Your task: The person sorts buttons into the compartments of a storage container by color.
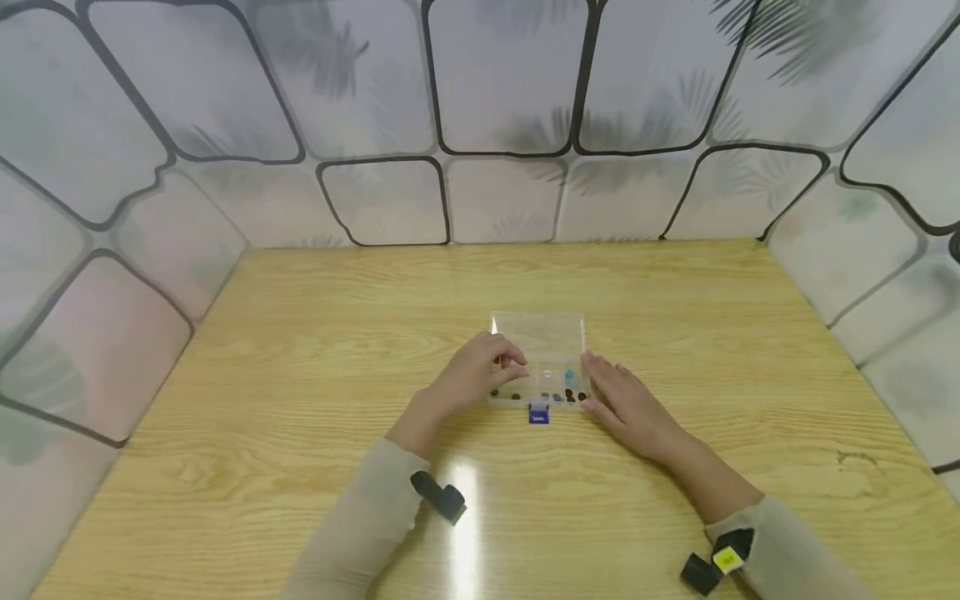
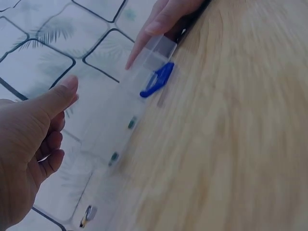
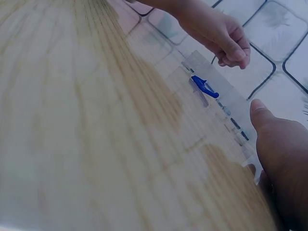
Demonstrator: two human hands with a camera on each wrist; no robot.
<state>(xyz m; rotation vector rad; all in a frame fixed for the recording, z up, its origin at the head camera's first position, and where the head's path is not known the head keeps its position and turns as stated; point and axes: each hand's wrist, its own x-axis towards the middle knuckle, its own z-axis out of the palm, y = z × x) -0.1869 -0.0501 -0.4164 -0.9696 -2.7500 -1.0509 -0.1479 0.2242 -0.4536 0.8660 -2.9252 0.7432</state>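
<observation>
A clear plastic compartment box [image 1: 536, 337] stands on the table with its lid raised at the back. Small dark, blue and white pieces [image 1: 569, 375] lie in its compartments; their kind is too small to tell. A blue latch [image 1: 538, 413] hangs at the front edge. Over the left compartments is my left hand [image 1: 480, 369], its fingers curled and thumb tip close to the index fingertip. Whether a small piece sits between them is hidden. My right hand [image 1: 633, 408] rests against the box's right side, fingers extended. In the left wrist view, the blue latch [image 2: 157, 80] shows beside the box wall.
The wood-grain table [image 1: 300, 333] surrounds the box. A patterned wall panel [image 1: 502, 200] closes off the back, with similar panels at both sides. Black wrist devices [image 1: 438, 497] are strapped on both sleeves.
</observation>
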